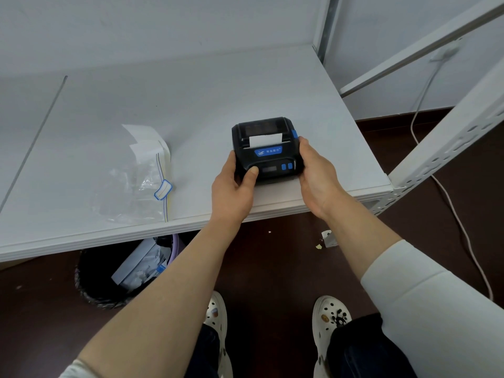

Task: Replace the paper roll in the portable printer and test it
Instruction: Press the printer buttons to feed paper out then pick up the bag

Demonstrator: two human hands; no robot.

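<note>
My left hand (234, 186) grips the near-left side of the portable printer (266, 151), fingers curled round its edge, thumb (252, 172) pressed on the front panel. My right hand (316, 173) clasps the printer's right side, fingertips reaching up toward its blue side tab. The printer sits between my hands on the white table (191, 105), near its front edge. A short strip of paper (265, 139) sticks out of its slot. Well left of my left hand lies a clear plastic bag (141, 181).
</note>
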